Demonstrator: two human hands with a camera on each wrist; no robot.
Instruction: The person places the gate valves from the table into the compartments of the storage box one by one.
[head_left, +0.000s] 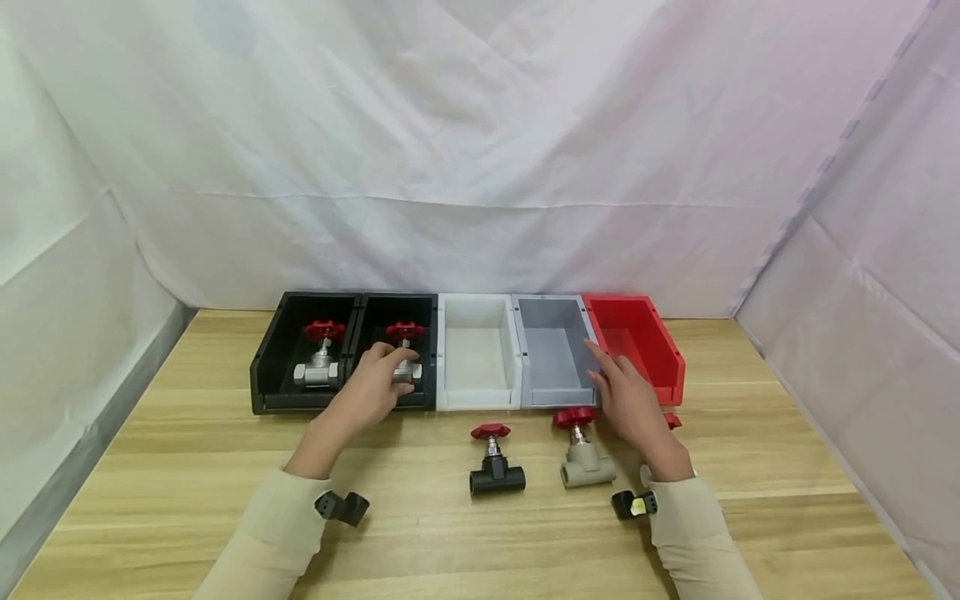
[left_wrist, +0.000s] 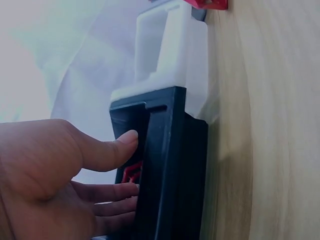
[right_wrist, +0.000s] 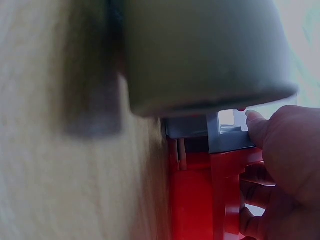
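Observation:
My left hand (head_left: 372,383) reaches into the second black bin (head_left: 397,402), beside a metal valve with a red handwheel (head_left: 405,330). In the left wrist view its thumb (left_wrist: 112,150) and fingers (left_wrist: 117,192) stand apart, with nothing seen between them. A similar metal valve (head_left: 321,371) stands in the leftmost black bin (head_left: 270,358). My right hand (head_left: 630,404) hovers over the border of the grey bin (head_left: 555,358) and the red bin (head_left: 670,367), its fingers loosely extended and holding nothing visible. Close below it stands a beige valve (head_left: 587,467) with a red handwheel.
Between the black and grey bins is a white bin (head_left: 476,358). On the wooden table (head_left: 480,550) stands a black valve (head_left: 497,475) with a red handwheel. Another red handwheel (head_left: 672,421) shows behind the right wrist, its body mostly hidden. White cloth (head_left: 480,150) hangs behind the bins.

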